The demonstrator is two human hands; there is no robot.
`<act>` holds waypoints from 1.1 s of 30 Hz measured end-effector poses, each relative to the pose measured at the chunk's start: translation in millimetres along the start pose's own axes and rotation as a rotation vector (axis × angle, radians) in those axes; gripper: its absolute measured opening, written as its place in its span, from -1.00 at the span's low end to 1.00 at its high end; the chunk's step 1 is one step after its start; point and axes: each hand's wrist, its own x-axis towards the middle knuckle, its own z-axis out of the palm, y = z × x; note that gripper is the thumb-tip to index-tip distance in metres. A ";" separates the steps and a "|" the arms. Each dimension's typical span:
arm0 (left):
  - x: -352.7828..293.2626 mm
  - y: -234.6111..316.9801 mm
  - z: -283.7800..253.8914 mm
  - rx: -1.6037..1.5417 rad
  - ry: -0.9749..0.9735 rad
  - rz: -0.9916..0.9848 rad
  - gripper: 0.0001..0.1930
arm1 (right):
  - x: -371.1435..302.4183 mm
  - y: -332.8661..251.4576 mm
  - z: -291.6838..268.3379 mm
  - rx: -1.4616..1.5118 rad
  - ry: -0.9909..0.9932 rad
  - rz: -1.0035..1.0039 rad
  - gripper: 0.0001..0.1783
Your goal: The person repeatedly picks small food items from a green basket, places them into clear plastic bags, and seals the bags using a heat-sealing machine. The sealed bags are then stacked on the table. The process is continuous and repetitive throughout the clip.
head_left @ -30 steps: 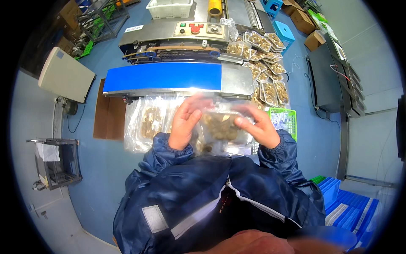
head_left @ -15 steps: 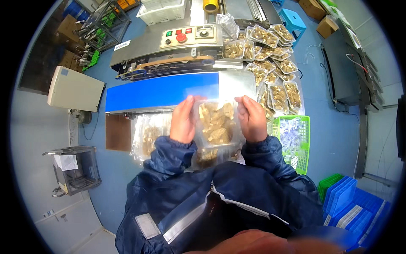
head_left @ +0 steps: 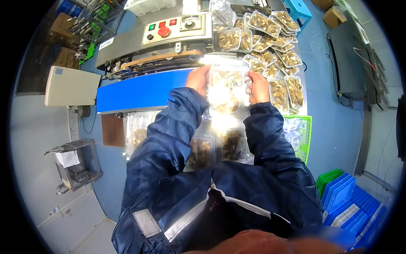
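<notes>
Between my hands is a bagged clear plastic tray of mushrooms (head_left: 227,86), brown and cream in colour, partly washed out by bright glare. My left hand (head_left: 198,80) grips its left side, and my right hand (head_left: 258,88) pinches the bag at its right side. The tray is at the right end of the blue conveyor belt (head_left: 144,91), close to the front of the band sealing machine (head_left: 139,46). Nearer my body lie two more trays of mushrooms (head_left: 201,151) in clear plastic, partly hidden by my left sleeve.
Several filled trays (head_left: 279,93) are heaped on the table at the right. A green basket (head_left: 308,137) with white and blue packets stands nearer. Clear bags (head_left: 137,131) lie left of my left arm. Blue crates (head_left: 342,192) are stacked at the lower right; a blue stool (head_left: 299,12) stands far right.
Both hands have moved forward, away from my body, carrying the bagged tray up to the sealing machine's front. The two trays near my body now show more fully.
</notes>
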 end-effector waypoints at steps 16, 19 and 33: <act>48.1 -0.6 -26.5 0.174 0.104 0.001 -0.79 | 29.7 0.0 14.9 -0.040 -0.021 0.036 -0.83; 42.0 3.2 -27.8 0.154 0.072 0.015 -0.79 | 32.1 5.9 19.0 -0.067 -0.024 0.027 -0.83; 31.2 36.3 -83.1 0.118 0.063 0.068 -0.76 | 17.0 27.4 66.0 -0.231 -0.140 0.082 -0.77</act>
